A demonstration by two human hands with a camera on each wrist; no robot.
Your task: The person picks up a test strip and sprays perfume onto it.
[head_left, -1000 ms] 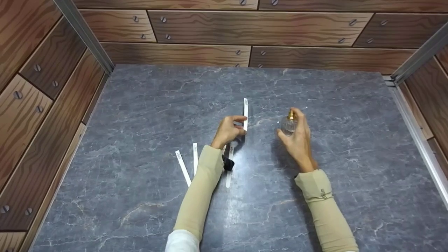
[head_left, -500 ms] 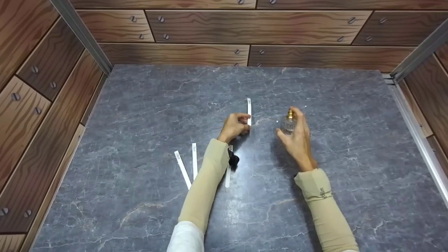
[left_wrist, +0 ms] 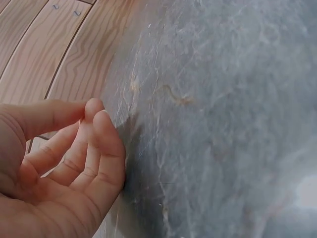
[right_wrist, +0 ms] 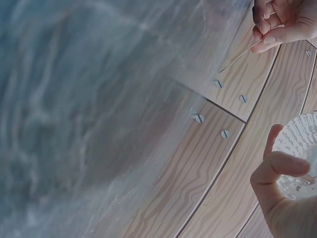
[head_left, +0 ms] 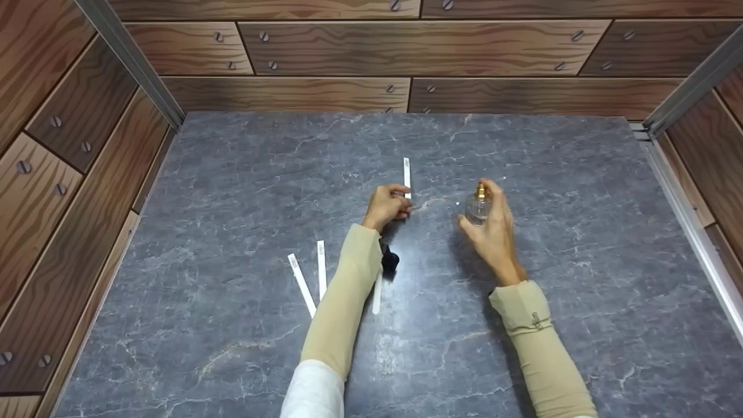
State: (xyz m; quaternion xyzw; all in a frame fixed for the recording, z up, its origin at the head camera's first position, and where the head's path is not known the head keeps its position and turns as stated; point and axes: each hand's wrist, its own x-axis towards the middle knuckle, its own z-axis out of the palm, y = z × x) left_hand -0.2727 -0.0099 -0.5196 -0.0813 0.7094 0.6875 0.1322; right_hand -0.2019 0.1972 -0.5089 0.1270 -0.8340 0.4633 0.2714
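Between thumb and fingertips, my left hand (head_left: 388, 204) pinches the lower end of a narrow white paper test strip (head_left: 407, 174), raised above the table, with small print at its far end. The strip appears as a thin edge (right_wrist: 241, 57) in the right wrist view. To its right, my right hand (head_left: 492, 226) grips a ribbed clear glass perfume bottle (head_left: 477, 210), its index finger on the gold spray top (head_left: 481, 190). In the right wrist view, fingers curl round the bottle's glass (right_wrist: 299, 144). A gap separates the bottle from the strip.
Two similar white strips (head_left: 302, 284) (head_left: 321, 270) lie left of my left forearm. Another strip (head_left: 377, 293) lies partly hidden beside that forearm. The grey marbled table (head_left: 232, 191) meets wood-patterned walls (head_left: 325, 46) at the back and sides.
My left hand shifts right, then slightly back left, with the strip; less of the strip's lower end shows beyond the fingers. My right hand and the bottle stay nearly still.
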